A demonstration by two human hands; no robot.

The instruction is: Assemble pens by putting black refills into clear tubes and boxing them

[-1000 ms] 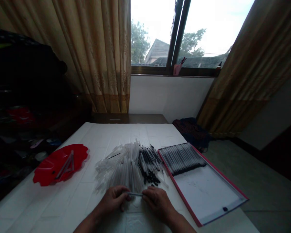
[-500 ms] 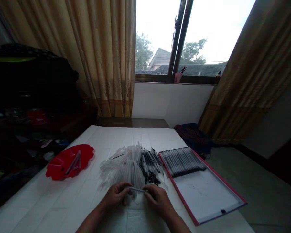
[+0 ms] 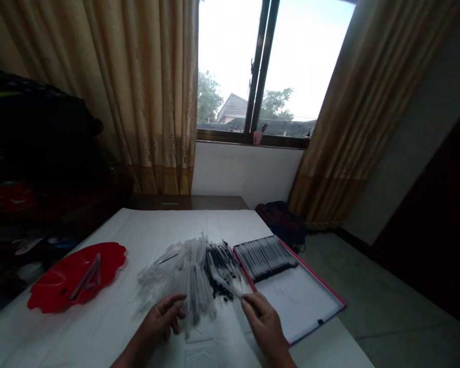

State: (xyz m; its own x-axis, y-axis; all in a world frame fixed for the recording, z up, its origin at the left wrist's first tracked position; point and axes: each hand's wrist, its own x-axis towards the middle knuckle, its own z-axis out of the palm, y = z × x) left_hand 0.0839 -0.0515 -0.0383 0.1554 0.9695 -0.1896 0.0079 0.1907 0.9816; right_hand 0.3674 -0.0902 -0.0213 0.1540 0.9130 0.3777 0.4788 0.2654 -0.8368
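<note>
My right hand (image 3: 263,319) pinches the near end of a pen (image 3: 232,289) with a pale translucent barrel, slanting away over the pile. My left hand (image 3: 163,317) holds nothing, its fingers apart and curved at the near left edge of a heap of clear plastic pen barrels (image 3: 193,273). Black parts and dark-filled pens (image 3: 220,258) lie on the heap's right side. To the right is a shallow red-edged box (image 3: 302,301), and a row of pens (image 3: 266,255) with black ends fills its far part.
A red scalloped dish (image 3: 111,260) with a few clear pieces in it stands at the left of the white table (image 3: 157,220). Dark cluttered shelves border the table's left side. A dark cloth bundle (image 3: 281,220) sits beyond the box, below the window.
My hands have parted. The pen between them is now in my right hand alone, nearer the box, while my left hand has let go. The view has turned right.
</note>
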